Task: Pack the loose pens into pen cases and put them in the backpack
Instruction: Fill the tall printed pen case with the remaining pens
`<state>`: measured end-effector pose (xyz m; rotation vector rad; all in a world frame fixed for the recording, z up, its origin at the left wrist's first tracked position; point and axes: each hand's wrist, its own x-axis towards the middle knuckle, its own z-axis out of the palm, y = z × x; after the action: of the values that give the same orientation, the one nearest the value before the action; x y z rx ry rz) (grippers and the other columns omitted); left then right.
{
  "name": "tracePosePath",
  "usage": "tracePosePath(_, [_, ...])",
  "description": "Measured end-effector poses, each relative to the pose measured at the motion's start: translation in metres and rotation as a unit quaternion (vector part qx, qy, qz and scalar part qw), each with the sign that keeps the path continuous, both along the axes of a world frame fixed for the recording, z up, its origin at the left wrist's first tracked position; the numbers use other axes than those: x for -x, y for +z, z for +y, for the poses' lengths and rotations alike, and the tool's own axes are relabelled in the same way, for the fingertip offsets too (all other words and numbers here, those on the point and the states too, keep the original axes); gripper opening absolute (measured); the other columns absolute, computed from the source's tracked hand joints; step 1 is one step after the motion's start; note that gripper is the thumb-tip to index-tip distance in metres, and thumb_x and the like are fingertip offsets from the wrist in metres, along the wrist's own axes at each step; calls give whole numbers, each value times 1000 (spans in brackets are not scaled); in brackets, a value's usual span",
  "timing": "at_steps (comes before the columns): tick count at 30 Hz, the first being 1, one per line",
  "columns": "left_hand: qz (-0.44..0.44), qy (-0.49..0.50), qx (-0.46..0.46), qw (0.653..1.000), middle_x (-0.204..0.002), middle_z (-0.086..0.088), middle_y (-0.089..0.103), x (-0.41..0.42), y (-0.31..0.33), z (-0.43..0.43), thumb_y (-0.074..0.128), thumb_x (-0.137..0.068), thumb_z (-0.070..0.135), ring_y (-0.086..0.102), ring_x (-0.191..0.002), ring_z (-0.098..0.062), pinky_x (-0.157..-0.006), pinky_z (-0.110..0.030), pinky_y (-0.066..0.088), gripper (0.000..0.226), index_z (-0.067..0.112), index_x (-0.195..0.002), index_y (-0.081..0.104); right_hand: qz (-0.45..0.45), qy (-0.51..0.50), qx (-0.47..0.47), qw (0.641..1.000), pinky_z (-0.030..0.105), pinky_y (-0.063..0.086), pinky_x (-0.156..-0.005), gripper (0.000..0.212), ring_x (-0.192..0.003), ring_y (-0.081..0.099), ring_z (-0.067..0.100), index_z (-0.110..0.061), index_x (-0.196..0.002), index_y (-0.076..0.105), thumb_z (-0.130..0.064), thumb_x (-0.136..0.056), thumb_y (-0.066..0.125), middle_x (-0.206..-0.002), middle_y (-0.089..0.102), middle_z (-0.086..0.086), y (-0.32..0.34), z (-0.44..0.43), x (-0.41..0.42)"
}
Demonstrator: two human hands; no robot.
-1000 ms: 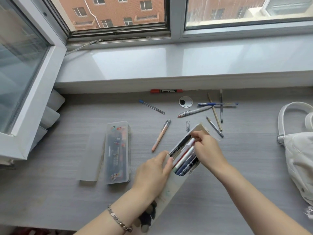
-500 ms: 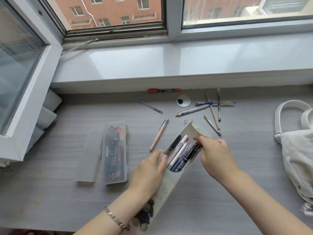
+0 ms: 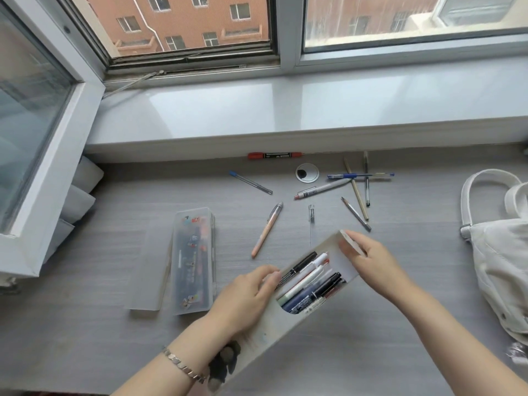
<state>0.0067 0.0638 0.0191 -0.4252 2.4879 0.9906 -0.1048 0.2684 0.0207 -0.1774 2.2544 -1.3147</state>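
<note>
Head view: both grips are on the cream fabric pen case (image 3: pixel 268 330). My left grip (image 3: pixel 248 295) curls round its edge beside the opening. My right grip (image 3: pixel 374 261) pinches the far lip. Neither holds a pen. The case sits between the two grips, and I can't tell if its low end touches the grey wood-grain table (image 3: pixel 371 338).

Step, my read: loading, partway. The bundle of black, white and navy pens (image 3: pixel 308 284) is in the case, with plenty left out:
- peach pen (image 3: pixel 267 230), beyond the left grip
- crossed cluster of thin pens (image 3: pixel 360 184), beyond the right grip
- red-capped black marker (image 3: pixel 274 155), farthest out

The clear plastic pen box (image 3: pixel 193 261) lies left of the left grip. The white canvas backpack (image 3: pixel 503 267) is well right of the right grip.

Next: free the right grip, keep the mouth open with the left, and pick up the nearest loose pen. Feed it in along the case's length so it doesn't jam against the bundle.

Orientation: the long axis runs diagonally from my left wrist up to the right grip, mouth pointing away and right. The pens inside lie along that axis.
</note>
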Motion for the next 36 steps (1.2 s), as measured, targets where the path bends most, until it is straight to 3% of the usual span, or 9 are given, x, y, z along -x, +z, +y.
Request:
tracePosePath(6, [53,-20,29,998,-106,4,67,15,9,22,27,-99,43,58,-105,-22,-86,-35,45,33,27,-105,56,16,34,68,997,9,39,-61,28,-63,53,-12,-33,-71,57,-35,-93,41,-63,62,-30,14,-20,-30])
tracePosePath(15, [58,52,-63,995,-126,5,52,20,3,14,43,-83,63,54,-111,-11,-98,-33,42,62,31,-136,37,-2,-100,73,992,6,39,-52,35,-57,55,-3,-25,-69,56,-18,-98,39,-61,57,-11,20,-21,-33])
tracePosePath(20, [6,-26,60,998,-142,14,31,-8,-9,-11,53,-47,79,28,-133,-10,-110,-34,29,117,36,-146,11,-65,-211,93,971,38,51,-69,37,-57,56,16,-16,-63,53,-18,-98,40,-49,55,-4,13,-16,-22])
tracePosePath(25, [69,-22,80,994,-122,10,33,-12,-14,-13,72,-55,51,30,-117,-12,-101,-33,39,103,31,-143,22,-145,-215,155,953,28,53,-60,25,-66,63,18,-14,-76,62,-19,-96,47,-73,66,4,12,-21,-25])
tracePosePath(27, [69,-32,111,991,-124,9,33,-10,-9,-12,73,-62,45,30,-116,-12,-96,-32,44,92,29,-140,26,-62,-216,105,969,28,48,-70,4,-82,58,21,-13,-91,61,-15,-89,58,-83,62,0,7,-19,-26])
tracePosePath(29, [54,-46,144,987,-128,8,31,-8,-6,-11,71,-64,46,28,-119,-14,-92,-32,46,90,30,-140,24,130,-218,-25,967,25,37,-86,35,-96,47,19,-15,-112,54,-7,-80,66,-98,50,-1,3,-15,-25])
tracePosePath(32, [46,-61,182,980,-128,8,30,-4,-2,-8,68,-66,46,29,-119,-15,-89,-31,46,90,31,-140,22,428,-56,-132,892,29,40,-70,26,-76,49,26,-10,-88,59,6,-71,47,-82,49,5,3,-10,-27])
tracePosePath(34, [48,-77,208,974,-127,7,30,-2,3,-8,67,-67,46,29,-118,-16,-86,-30,45,88,32,-140,20,417,34,-170,892,30,40,-45,26,-55,54,28,-8,-68,60,14,-62,49,-65,53,4,9,-12,-30])
tracePosePath(36, [47,-83,218,971,-127,7,30,0,7,-8,67,-67,46,29,-118,-16,-85,-30,44,88,32,-141,20,341,73,-165,923,30,46,-48,29,-61,60,24,-8,-71,66,18,-60,62,-71,62,2,15,-13,-31])
